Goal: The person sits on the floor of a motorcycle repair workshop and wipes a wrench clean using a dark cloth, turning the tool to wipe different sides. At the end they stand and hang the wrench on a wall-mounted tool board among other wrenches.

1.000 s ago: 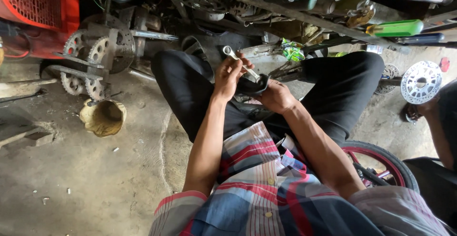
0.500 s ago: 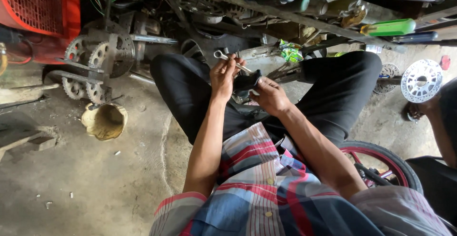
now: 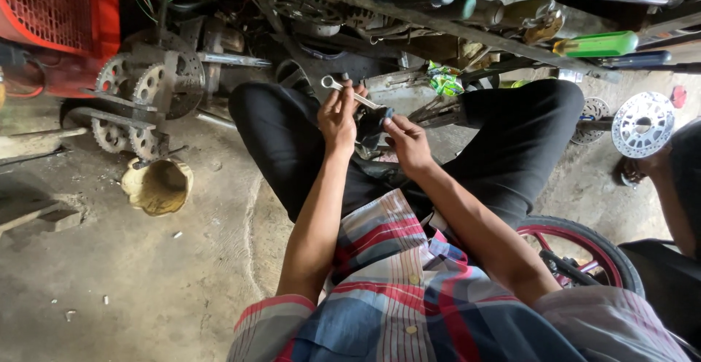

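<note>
The left hand (image 3: 337, 117) pinches a metal wrench (image 3: 350, 92) near its ring end, above the lap. The right hand (image 3: 405, 137) is closed around a small dark part (image 3: 371, 127). The wrench looks stiff, rather light, perhaps oily; holding the middle of the shaft seems safest.

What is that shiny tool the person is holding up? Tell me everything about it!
It is a slim silver metal wrench with a ring-shaped end at its upper left. It looks bare, shiny steel. It lies slanted, ring end up and left, the other end running down to the right into a small dark part. The left hand pinches it near the ring; the right hand holds the dark part. It sits above the lap, between the knees.
</note>
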